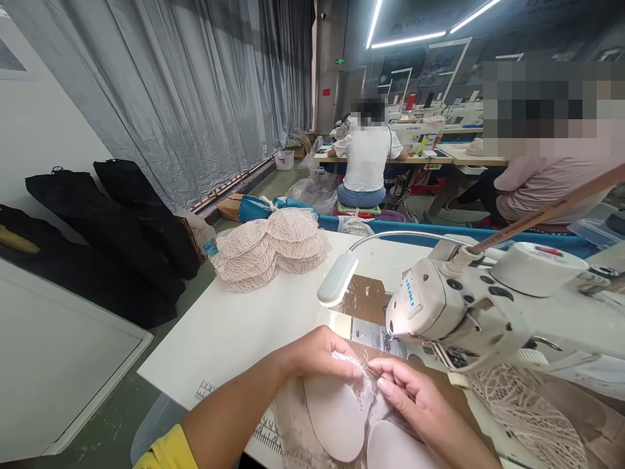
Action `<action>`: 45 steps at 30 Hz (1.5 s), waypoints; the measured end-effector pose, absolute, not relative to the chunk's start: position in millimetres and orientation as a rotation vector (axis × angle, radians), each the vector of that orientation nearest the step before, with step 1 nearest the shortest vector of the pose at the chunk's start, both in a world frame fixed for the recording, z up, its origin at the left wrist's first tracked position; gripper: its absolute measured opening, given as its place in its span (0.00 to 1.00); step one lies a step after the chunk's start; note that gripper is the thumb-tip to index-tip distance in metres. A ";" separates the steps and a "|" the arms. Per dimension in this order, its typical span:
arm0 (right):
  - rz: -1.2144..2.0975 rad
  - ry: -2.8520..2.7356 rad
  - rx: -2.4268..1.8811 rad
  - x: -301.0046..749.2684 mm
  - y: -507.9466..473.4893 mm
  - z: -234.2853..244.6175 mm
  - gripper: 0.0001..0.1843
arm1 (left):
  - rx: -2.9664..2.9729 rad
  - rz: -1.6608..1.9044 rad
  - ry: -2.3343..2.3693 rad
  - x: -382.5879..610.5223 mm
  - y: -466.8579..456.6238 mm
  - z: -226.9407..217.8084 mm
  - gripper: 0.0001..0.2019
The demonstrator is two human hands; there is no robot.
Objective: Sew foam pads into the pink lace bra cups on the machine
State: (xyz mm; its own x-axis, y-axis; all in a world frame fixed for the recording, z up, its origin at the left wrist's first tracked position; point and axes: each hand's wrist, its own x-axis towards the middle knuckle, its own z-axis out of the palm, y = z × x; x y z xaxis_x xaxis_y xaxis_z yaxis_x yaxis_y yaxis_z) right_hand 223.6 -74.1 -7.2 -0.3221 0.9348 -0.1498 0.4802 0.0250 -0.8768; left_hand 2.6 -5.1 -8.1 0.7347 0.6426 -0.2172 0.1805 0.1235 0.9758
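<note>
Just in front of the sewing machine (439, 306), a pale pink bra piece (336, 417) hangs between my hands. It has two smooth moulded cups with thin lace about them. My left hand (319, 355) pinches the lace edge between the cups, thumb on top. The fingers of my right hand (410, 394) close on the same edge from the other side, where loose thread ends stick up. Part of the right cup is cut off by the lower picture edge. The needle plate (371, 335) lies just beyond my hands.
Stacked lace cups (271, 251) stand at the table's far left. A lamp (338, 279) on a bent neck reaches over the table. More patterned lace (530, 410) lies at the right below the machine. Two people sit at work farther back, one in a white shirt (368, 159).
</note>
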 end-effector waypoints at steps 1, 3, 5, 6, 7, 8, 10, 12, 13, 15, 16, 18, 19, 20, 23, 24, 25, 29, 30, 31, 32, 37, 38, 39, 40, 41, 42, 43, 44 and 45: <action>1.256 -1.819 -1.446 222.6 -73.9 -7.7 0.20 | 1.426 0.386 0.732 3.2 -5.4 -7.8 0.13; 1.262 -1.794 -1.451 220.6 -74.3 -9.2 0.20 | 1.398 0.393 0.749 4.7 -6.2 -7.9 0.14; 1.275 -1.779 -1.430 218.4 -75.2 -10.3 0.19 | 1.377 0.400 0.758 6.4 -7.3 -8.8 0.14; 1.286 -1.778 -1.419 217.1 -75.6 -10.1 0.18 | 1.370 0.396 0.757 7.3 -7.8 -9.5 0.14; 1.293 -1.780 -1.411 215.6 -75.9 -9.4 0.18 | 1.365 0.385 0.754 8.0 -8.4 -10.3 0.14; 1.300 -1.781 -1.406 213.9 -76.2 -8.0 0.18 | 1.361 0.373 0.751 8.7 -8.8 -11.1 0.15; 1.312 -1.766 -1.399 210.1 -76.7 -3.7 0.18 | 1.355 0.355 0.752 9.6 -9.3 -12.2 0.15; 1.325 -1.723 -1.387 206.5 -77.4 1.0 0.17 | 1.367 0.342 0.756 10.1 -9.2 -12.3 0.15; 1.328 -1.696 -1.384 205.1 -77.8 2.7 0.17 | 1.381 0.338 0.759 10.2 -9.1 -12.2 0.15; 1.336 -1.643 -1.378 203.2 -78.4 3.3 0.17 | 1.404 0.336 0.757 10.5 -9.0 -11.8 0.15; 1.345 -1.602 -1.378 202.7 -78.5 2.1 0.17 | 1.407 0.339 0.751 10.8 -9.2 -11.9 0.16; 1.372 -1.470 -1.377 202.0 -77.9 -2.3 0.17 | 1.404 0.353 0.738 11.7 -9.9 -13.0 0.17; 1.398 -1.393 -1.368 201.6 -77.4 -4.8 0.18 | 1.405 0.356 0.733 12.2 -10.3 -13.9 0.17; 1.431 -1.324 -1.354 201.1 -76.8 -7.1 0.19 | 1.410 0.354 0.733 12.5 -10.6 -14.7 0.17; 1.584 -1.325 -1.304 200.1 -74.9 -10.8 0.23 | 1.467 0.312 0.759 10.2 -9.3 -14.7 0.16; 1.608 -1.379 -1.308 200.1 -74.5 -11.2 0.21 | 1.504 0.281 0.763 7.9 -7.9 -13.1 0.15; 1.605 -1.433 -1.328 200.5 -74.2 -11.4 0.18 | 1.549 0.245 0.766 4.9 -6.0 -10.7 0.15; 1.543 -1.476 -1.410 202.5 -74.5 -12.2 0.19 | 1.674 0.170 0.851 -9.7 1.9 2.4 0.12; 1.555 -1.470 -1.405 202.4 -75.1 -12.0 0.18 | 1.668 0.193 0.882 -12.3 3.1 4.9 0.11; 1.568 -1.460 -1.394 201.9 -75.8 -11.4 0.18 | 1.656 0.224 0.901 -14.0 3.6 6.5 0.10; 1.576 -1.451 -1.380 201.0 -76.6 -10.3 0.18 | 1.642 0.248 0.902 -14.6 3.5 7.1 0.11; 1.525 -1.430 -1.395 196.3 -80.2 -1.9 0.17 | 1.642 0.315 0.855 -6.4 -2.0 0.4 0.18; 1.504 -1.438 -1.406 196.0 -80.5 -1.0 0.17 | 1.640 0.325 0.849 -4.1 -3.0 -1.4 0.18; 1.485 -1.446 -1.414 196.1 -80.5 -0.6 0.17 | 1.628 0.328 0.841 -2.1 -3.9 -2.9 0.17; 1.475 -1.454 -1.418 196.4 -80.4 -0.7 0.17 | 1.607 0.325 0.829 -0.5 -4.4 -4.1 0.16; 1.471 -1.462 -1.421 197.0 -80.0 -1.2 0.17 | 1.584 0.319 0.813 0.7 -4.8 -4.7 0.15; 1.464 -1.467 -1.426 197.7 -79.6 -2.1 0.17 | 1.561 0.312 0.797 1.5 -5.0 -4.9 0.15; 1.463 -1.468 -1.431 198.6 -79.1 -3.1 0.17 | 1.540 0.306 0.781 1.9 -5.1 -4.5 0.15; 1.473 -1.467 -1.433 199.7 -78.6 -4.3 0.18 | 1.524 0.304 0.766 2.1 -5.2 -3.8 0.15; 1.477 -1.465 -1.429 200.9 -78.2 -5.5 0.18 | 1.508 0.306 0.752 2.2 -5.4 -2.7 0.16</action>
State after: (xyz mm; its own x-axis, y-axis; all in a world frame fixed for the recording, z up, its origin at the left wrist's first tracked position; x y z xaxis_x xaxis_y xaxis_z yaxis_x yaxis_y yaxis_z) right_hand 200.9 -78.2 -5.5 -0.2327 0.9357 -0.2653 0.2577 -0.2037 -0.9445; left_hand 2.2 -5.4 -2.7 0.7436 0.6179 -0.2553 0.2645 0.0788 0.9612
